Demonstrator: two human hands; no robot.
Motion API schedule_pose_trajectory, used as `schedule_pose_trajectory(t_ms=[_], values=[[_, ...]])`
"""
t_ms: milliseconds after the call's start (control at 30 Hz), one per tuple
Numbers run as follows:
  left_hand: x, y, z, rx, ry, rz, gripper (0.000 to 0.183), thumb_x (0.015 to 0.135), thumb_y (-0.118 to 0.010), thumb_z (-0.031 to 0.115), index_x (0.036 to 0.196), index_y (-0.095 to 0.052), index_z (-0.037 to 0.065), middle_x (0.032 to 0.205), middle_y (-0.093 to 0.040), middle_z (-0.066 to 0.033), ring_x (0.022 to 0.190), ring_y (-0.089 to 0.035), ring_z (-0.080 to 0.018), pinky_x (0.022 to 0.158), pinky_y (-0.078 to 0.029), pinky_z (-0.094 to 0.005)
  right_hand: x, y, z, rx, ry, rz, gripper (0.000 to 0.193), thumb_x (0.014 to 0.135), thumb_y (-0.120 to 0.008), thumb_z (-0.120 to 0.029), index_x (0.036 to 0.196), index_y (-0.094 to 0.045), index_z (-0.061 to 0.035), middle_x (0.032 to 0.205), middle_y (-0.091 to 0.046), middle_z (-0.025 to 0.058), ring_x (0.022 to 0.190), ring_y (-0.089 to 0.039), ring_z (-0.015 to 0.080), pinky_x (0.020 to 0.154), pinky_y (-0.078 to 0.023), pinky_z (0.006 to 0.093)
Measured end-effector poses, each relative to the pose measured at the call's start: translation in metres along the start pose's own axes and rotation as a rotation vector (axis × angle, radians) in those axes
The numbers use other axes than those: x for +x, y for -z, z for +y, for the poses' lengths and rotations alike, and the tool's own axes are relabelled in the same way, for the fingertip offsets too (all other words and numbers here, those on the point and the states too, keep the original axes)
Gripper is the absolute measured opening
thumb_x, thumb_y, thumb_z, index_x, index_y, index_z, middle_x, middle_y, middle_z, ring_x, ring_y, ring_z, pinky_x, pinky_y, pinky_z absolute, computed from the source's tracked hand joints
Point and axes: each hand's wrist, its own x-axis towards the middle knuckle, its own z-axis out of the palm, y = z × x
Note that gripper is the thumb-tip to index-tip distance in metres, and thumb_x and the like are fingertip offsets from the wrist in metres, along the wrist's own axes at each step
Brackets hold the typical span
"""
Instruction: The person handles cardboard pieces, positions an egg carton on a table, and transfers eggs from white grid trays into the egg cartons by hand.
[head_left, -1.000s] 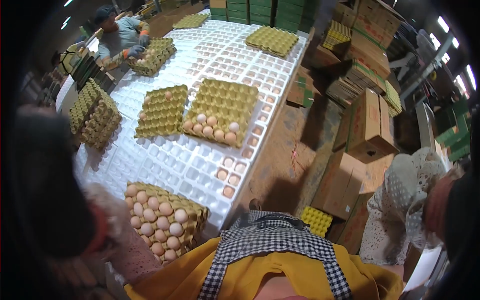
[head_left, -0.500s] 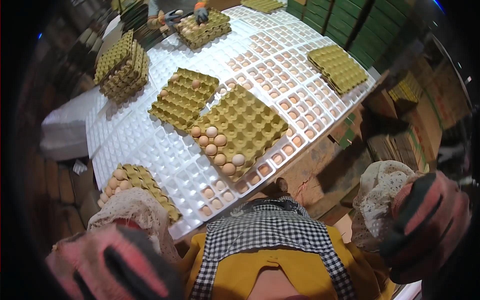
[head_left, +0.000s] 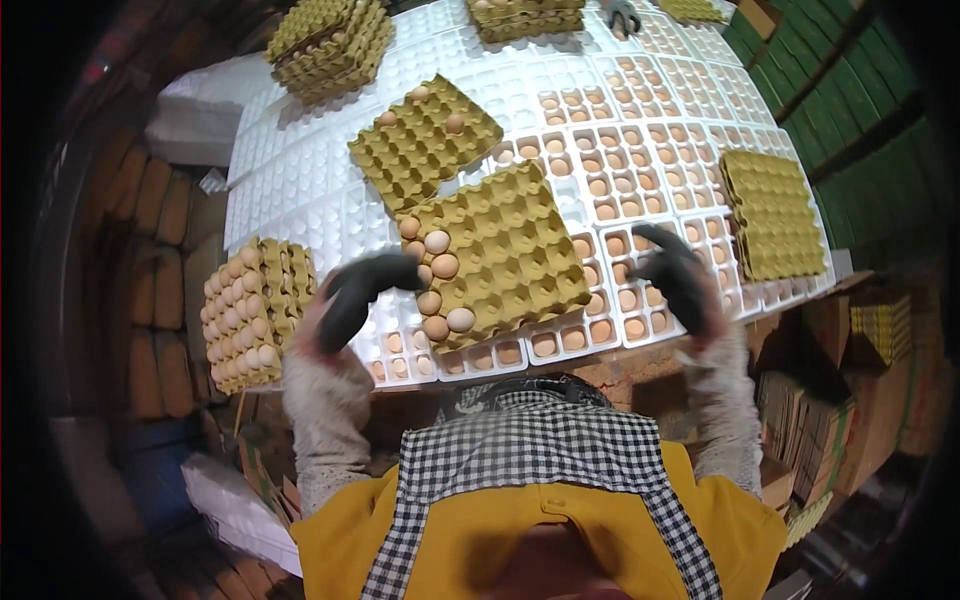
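Note:
My left hand (head_left: pixel 362 298), in a dark and reddish work glove, reaches in from the left with its fingers stretched out. Its fingertips are at the eggs (head_left: pixel 445 265) along the left side of a yellowish pulp egg tray (head_left: pixel 515 250); no egg shows in its grip. The tray's other cups hold no eggs. My right hand (head_left: pixel 680 285), gloved alike, hovers right of that tray over a white plastic tray (head_left: pixel 610 240) of eggs, thumb and fingers apart, holding nothing. Behind, a second pulp tray (head_left: pixel 425 145) carries a few eggs.
A tilted, egg-filled pulp tray stack (head_left: pixel 245 315) stands at the left edge. Pulp trays (head_left: pixel 775 215) lie at the right; tall stacks (head_left: pixel 330 50) stand at the back. Another person's gloved hand (head_left: pixel 622 18) shows at the far side. Green crates (head_left: pixel 850 120) line the right.
Both hands have come forward from beside my body to over the table, one at either side of the near pulp tray. The view has shifted. The eggs in that tray look much the same.

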Motion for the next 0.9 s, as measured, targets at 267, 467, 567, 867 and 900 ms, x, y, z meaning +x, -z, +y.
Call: schedule_pose_trajectory(t_ms=[267, 467, 567, 867, 900], values=[[0.058, 0.026, -0.190, -0.451, 0.354, 0.188, 0.042, 0.088, -0.056, 0.036, 0.116, -0.051, 0.005, 0.102, -0.060, -0.0065, 0.091, -0.060, -0.0170, 0.076, -0.051, -0.0312, 0.087, -0.018, 0.190, -0.561, -0.049, 0.341, 0.057, 0.082, -0.065, -0.025, 0.125, -0.042, 0.0040, 0.113, -0.057, 0.0199, 0.102, -0.057, 0.0238, 0.084, -0.044, 0.0319], [0.061, 0.053, -0.208, -0.539, 0.423, 0.091, 0.045, 0.088, -0.054, 0.036, 0.119, -0.045, 0.004, 0.111, -0.056, -0.0112, 0.093, -0.061, -0.0247, 0.080, -0.054, -0.0393, 0.124, -0.040, 0.169, -0.503, -0.280, 0.148, 0.039, 0.080, -0.065, -0.023, 0.109, -0.056, 0.0030, 0.091, -0.066, 0.0144, 0.088, -0.063, 0.0259, 0.079, -0.047, 0.0358], [0.067, 0.052, -0.207, -0.644, 0.504, 0.084, 0.047, 0.088, -0.055, 0.036, 0.120, -0.045, 0.002, 0.110, -0.057, -0.0109, 0.092, -0.060, -0.0219, 0.080, -0.053, -0.0361, 0.127, -0.054, 0.157, -0.728, -0.314, 0.190, 0.039, 0.081, -0.062, -0.025, 0.110, -0.057, 0.0004, 0.093, -0.065, 0.0175, 0.087, -0.062, 0.0285, 0.078, -0.046, 0.0341], [0.181, 0.140, -0.228, 0.226, 0.160, 0.450, 0.028, 0.090, -0.055, 0.026, 0.097, -0.063, 0.000, 0.065, -0.055, 0.0009, 0.052, -0.046, -0.0085, 0.049, -0.038, -0.0241, 0.198, -0.068, 0.133, -0.789, 0.018, 0.423, 0.048, 0.082, -0.061, -0.026, 0.119, -0.051, 0.0030, 0.112, -0.057, 0.0206, 0.105, -0.055, 0.0313, 0.089, -0.043, 0.0376], [0.203, 0.144, -0.229, 0.212, 0.184, 0.414, 0.028, 0.089, -0.056, 0.026, 0.095, -0.063, 0.000, 0.064, -0.054, 0.0006, 0.051, -0.046, -0.0087, 0.047, -0.038, -0.0242, 0.226, -0.066, 0.136, -0.771, 0.096, 0.386, 0.047, 0.082, -0.060, -0.027, 0.120, -0.051, 0.0008, 0.113, -0.057, 0.0197, 0.105, -0.055, 0.0321, 0.089, -0.043, 0.0372]])
